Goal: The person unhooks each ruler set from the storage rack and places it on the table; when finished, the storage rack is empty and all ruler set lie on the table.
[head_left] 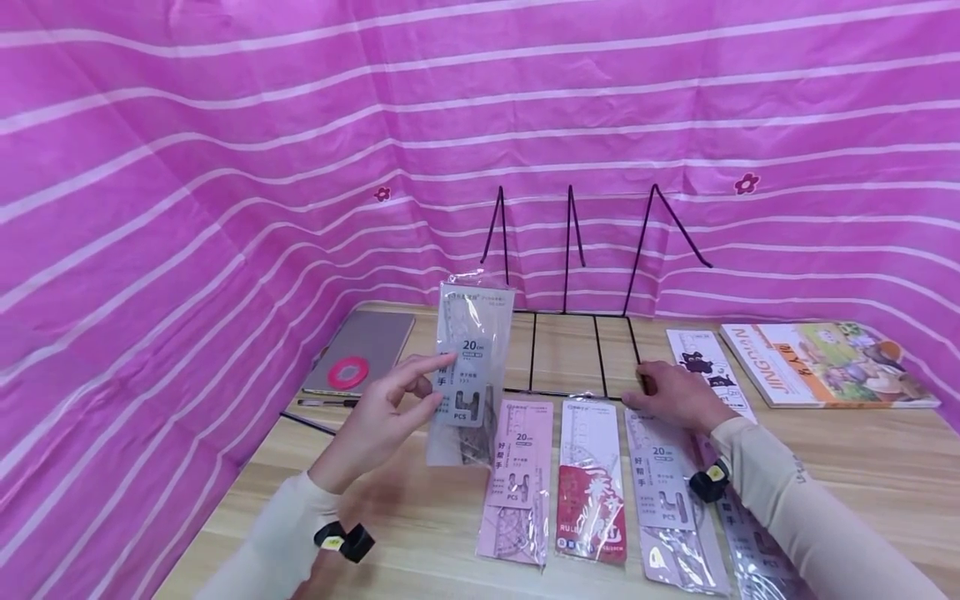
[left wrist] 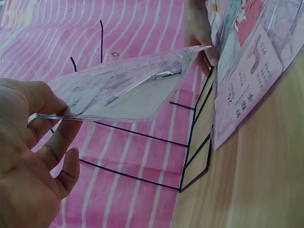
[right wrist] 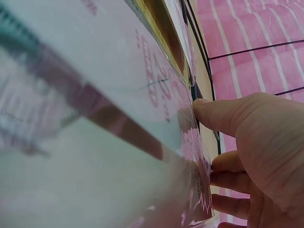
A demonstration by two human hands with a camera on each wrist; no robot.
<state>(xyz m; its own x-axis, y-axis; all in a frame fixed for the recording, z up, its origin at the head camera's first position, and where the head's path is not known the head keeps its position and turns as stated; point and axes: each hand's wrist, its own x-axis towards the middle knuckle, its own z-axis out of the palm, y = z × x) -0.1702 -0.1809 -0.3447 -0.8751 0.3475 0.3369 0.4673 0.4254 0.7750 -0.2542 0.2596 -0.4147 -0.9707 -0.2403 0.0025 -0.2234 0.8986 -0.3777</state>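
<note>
My left hand (head_left: 397, 404) pinches the left edge of a grey-white ruler set (head_left: 471, 367) in a clear plastic sleeve, held upright above the table. Behind it stands a black wire rack (head_left: 566, 312) with three pointed wire uprights. My right hand (head_left: 678, 398) grips the rack's front right corner, thumb and fingers on either side of the wire. In front lie more packaged ruler sets in a row: a pink one (head_left: 517, 492), a red and white one (head_left: 591, 500) and a lilac one (head_left: 667, 500). Another ruler set (head_left: 761, 542) is partly hidden under my right forearm.
A grey notebook (head_left: 375, 333) at the left bears a pink ring (head_left: 348, 372), with a thin dark-handled tool (head_left: 330, 402) beside it. At the right are a package with black cats (head_left: 705, 358) and a picture book (head_left: 832, 364). Pink striped cloth (head_left: 300, 167) surrounds the table.
</note>
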